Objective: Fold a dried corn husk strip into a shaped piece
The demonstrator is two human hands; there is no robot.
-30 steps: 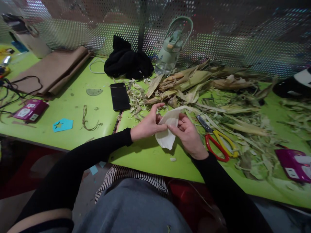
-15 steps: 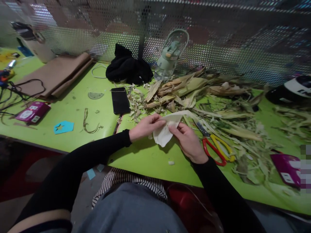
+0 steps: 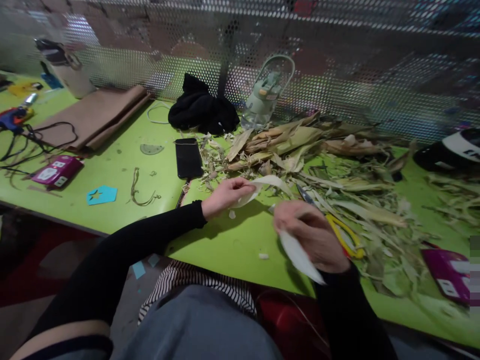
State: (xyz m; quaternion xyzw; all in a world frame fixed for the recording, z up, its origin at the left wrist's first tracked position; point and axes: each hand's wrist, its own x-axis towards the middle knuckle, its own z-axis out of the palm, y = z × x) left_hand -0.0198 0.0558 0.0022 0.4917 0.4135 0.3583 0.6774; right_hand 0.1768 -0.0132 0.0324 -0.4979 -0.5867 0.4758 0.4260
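My left hand (image 3: 226,196) is closed, pinching a pale corn husk strip (image 3: 275,181) that curves up and off to the right over the table. Lower and to the right, my right hand (image 3: 311,232), somewhat blurred, is closed on a separate white husk piece (image 3: 302,260) that hangs below its fingers. Behind that hand lie scissors; a yellow handle (image 3: 344,235) and part of a blade show, while the red handle is mostly covered. Whole dried corn husks (image 3: 285,142) are heaped beyond both hands, with shredded strips around them.
On the green table (image 3: 225,245) are a black phone (image 3: 188,157), a black cloth (image 3: 202,107), a pale green bottle (image 3: 262,97), brown paper (image 3: 93,117) and a blue paper tag (image 3: 101,195). Purple power strips (image 3: 58,171) lie toward either side. A perforated metal panel (image 3: 168,50) stands behind.
The wide husk that both hands held is now in two pieces. My right hand has moved right and toward me with one piece; my left hand stays nearly in place with the other.
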